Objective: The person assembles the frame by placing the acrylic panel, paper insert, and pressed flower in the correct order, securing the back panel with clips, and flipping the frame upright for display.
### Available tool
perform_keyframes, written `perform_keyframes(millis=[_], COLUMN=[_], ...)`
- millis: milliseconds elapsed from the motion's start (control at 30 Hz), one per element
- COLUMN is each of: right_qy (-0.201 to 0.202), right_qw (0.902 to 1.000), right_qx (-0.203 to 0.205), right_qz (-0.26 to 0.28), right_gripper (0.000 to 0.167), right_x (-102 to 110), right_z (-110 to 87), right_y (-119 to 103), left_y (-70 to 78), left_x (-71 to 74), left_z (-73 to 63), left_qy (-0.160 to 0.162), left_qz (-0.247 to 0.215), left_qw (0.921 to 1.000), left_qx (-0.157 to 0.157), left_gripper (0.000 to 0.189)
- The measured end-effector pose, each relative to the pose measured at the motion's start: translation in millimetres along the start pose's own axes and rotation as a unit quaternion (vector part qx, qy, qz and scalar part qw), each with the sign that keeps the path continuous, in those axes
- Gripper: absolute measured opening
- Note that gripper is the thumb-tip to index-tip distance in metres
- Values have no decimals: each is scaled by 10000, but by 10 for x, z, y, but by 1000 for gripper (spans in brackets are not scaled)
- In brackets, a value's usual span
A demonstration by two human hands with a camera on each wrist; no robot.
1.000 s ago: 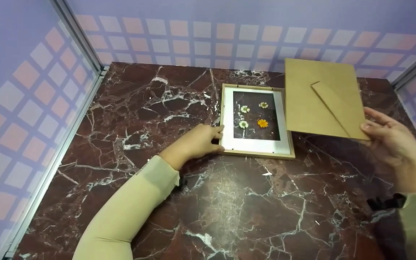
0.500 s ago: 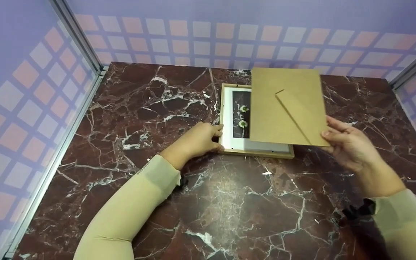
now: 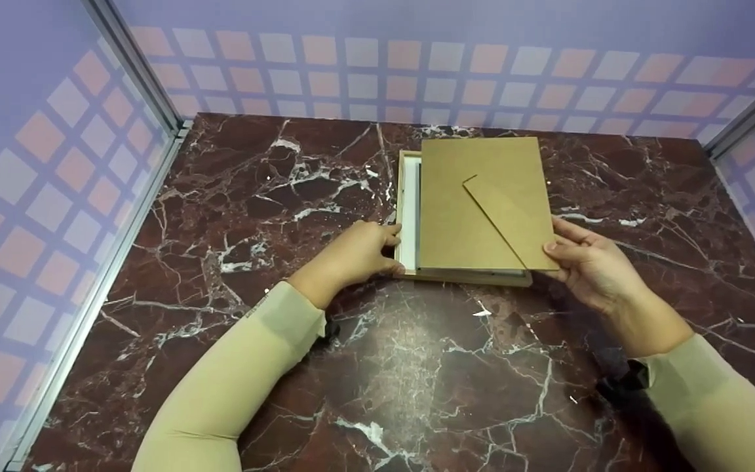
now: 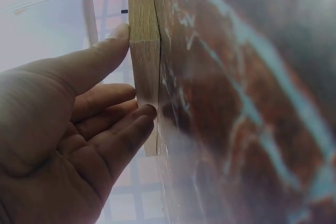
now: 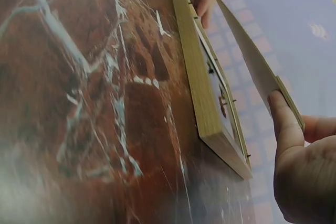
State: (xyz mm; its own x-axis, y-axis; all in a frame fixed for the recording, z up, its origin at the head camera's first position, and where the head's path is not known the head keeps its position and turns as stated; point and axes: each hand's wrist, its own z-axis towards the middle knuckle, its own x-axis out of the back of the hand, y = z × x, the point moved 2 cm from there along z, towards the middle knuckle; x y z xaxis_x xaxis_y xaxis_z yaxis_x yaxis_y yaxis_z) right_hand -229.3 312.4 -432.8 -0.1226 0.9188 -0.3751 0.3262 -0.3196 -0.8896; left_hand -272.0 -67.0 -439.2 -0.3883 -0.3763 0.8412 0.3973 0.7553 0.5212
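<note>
A wooden picture frame (image 3: 464, 278) lies on the marbled table, its open back facing up. My left hand (image 3: 358, 257) holds its near left corner, thumb at the rim and fingers against the outer side (image 4: 144, 72). My right hand (image 3: 597, 272) pinches the brown backing board (image 3: 482, 210) by its near right corner. The board's folded stand faces up. In the right wrist view the board (image 5: 252, 59) slants above the frame (image 5: 210, 114), apart from it at the pinched end. In the head view the board covers most of the white mat (image 3: 410, 213); the flowers are hidden there.
A dark marbled table (image 3: 272, 393) with white veins spreads around the frame. Purple walls with pink and white squares (image 3: 325, 85) stand at the back and both sides, joined by metal corner rails (image 3: 138, 65). Small black tabs (image 5: 234, 100) stick out along the frame's inner rim.
My right hand has brought the backing board leftward and lower, from beside the frame to over it, covering the flowers. My left hand has stayed at the frame's corner.
</note>
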Motion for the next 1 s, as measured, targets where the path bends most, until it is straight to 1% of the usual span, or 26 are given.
perform_keyframes(millis=[167,367,433,567,667,800,1000], right_qy=[28,24,20,22,12,7,72], right_qw=[10000,9999,9999,10000,9998,9993,9982], right_qx=[20,78,64,-13,-70,-73,-97], right_qz=[-23,-106,-99,-86,-211,-380,-583], right_gripper=[83,80,81,82,82,82,84], right_x=[-56,-84,-90,-96,-96,-97,-84], right_z=[70,124,140,162,173,184,188], right_y=[41,80,89,112,132,149,153], left_y=[0,12,13,6,-2,-9,-13], left_x=[-1,3,7,7,3,-1,-2], left_z=[6,7,3,-5,-7,-3,2], left_qy=[-24,-30,-8,-14,-51,-64,-60], left_qz=[-14,-9,-2,18,99,206,166], left_qw=[10000,10000,10000,10000,9999,9997,9998], left_qx=[48,33,20,8,-3,-64,-122], left_gripper=[59,59,56,56,59,56,56])
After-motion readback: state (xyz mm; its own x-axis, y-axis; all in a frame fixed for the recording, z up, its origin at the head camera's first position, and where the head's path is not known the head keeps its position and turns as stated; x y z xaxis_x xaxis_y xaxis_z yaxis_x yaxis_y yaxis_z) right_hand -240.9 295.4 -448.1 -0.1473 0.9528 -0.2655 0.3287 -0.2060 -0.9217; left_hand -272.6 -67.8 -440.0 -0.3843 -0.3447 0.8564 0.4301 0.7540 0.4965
